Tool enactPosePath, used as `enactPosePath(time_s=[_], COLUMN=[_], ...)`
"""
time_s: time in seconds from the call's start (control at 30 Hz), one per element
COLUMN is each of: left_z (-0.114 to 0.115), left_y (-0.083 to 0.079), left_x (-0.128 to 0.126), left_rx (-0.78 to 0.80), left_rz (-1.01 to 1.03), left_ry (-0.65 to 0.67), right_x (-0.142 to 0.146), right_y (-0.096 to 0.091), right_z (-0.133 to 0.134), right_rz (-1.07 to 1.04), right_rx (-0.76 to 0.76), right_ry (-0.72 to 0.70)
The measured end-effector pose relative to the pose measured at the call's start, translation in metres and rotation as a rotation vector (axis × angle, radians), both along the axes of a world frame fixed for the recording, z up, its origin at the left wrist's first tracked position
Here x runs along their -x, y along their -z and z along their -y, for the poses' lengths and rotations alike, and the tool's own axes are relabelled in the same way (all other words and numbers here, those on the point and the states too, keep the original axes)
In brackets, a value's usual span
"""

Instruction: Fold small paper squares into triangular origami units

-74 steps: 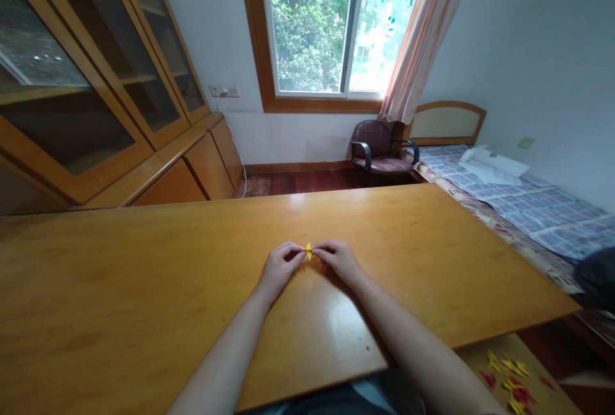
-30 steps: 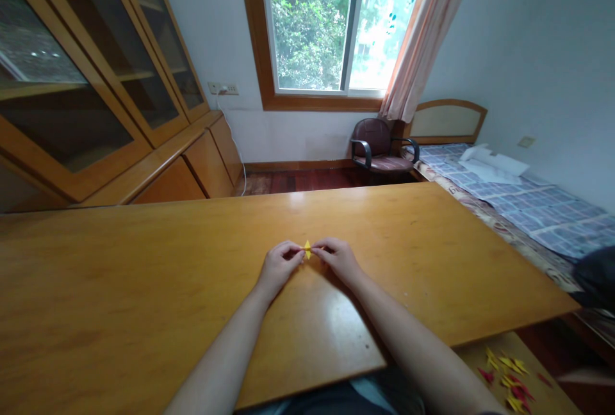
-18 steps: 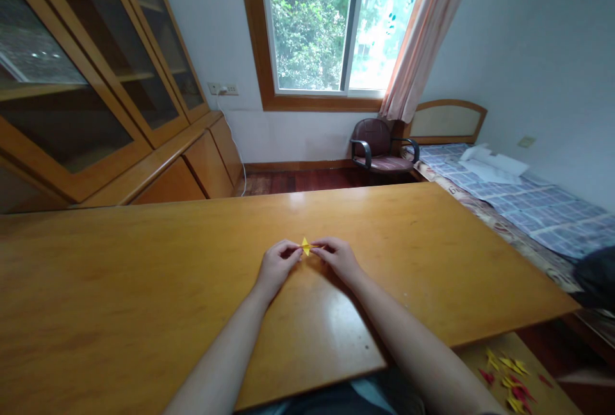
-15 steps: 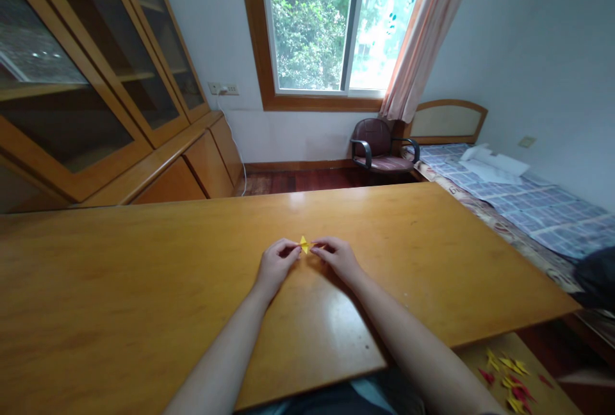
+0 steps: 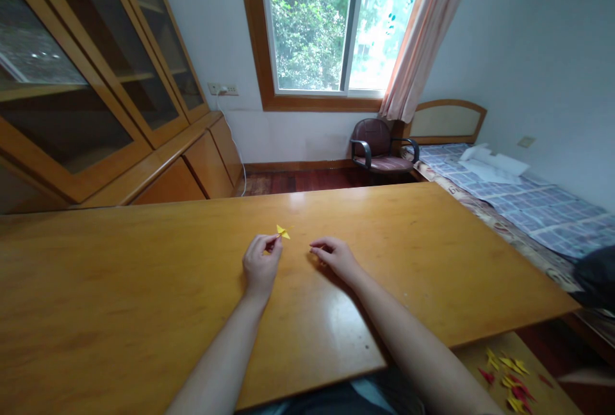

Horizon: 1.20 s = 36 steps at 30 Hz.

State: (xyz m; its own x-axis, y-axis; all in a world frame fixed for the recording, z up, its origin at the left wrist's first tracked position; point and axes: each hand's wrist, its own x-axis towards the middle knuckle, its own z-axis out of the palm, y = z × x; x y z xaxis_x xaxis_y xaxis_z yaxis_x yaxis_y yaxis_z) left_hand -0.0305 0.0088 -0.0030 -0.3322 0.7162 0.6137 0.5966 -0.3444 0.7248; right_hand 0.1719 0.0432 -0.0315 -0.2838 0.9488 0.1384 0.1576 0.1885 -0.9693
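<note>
A small folded yellow paper piece (image 5: 283, 232) is pinched at the fingertips of my left hand (image 5: 261, 264), held just above the wooden table (image 5: 144, 274). My right hand (image 5: 334, 256) rests on the table a short way to the right, its fingers curled and its thumb near the forefinger; nothing shows in them. A gap of bare tabletop separates the two hands.
Several small yellow and red folded paper pieces (image 5: 508, 380) lie on a low surface at the bottom right. A glass-door cabinet (image 5: 91, 82) lines the left wall. An armchair (image 5: 379, 149) and a bed (image 5: 523, 203) stand beyond the table under the window (image 5: 336, 24).
Both hands held the yellow piece together at the table's middle. Now my right hand has let go, and my left hand has carried the piece to the left and a little farther away.
</note>
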Motion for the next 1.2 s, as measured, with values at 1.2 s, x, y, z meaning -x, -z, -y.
enactPosePath(time_s=[1.2], left_z=[-0.002], left_y=[0.013], left_x=[-0.005], left_rx=[0.204], left_rz=[-0.109], left_ry=[0.399], right_x=[0.001], right_y=[-0.002], right_z=[0.001], right_rz=[-0.079], right_rx=[-0.042], right_ry=[-0.002])
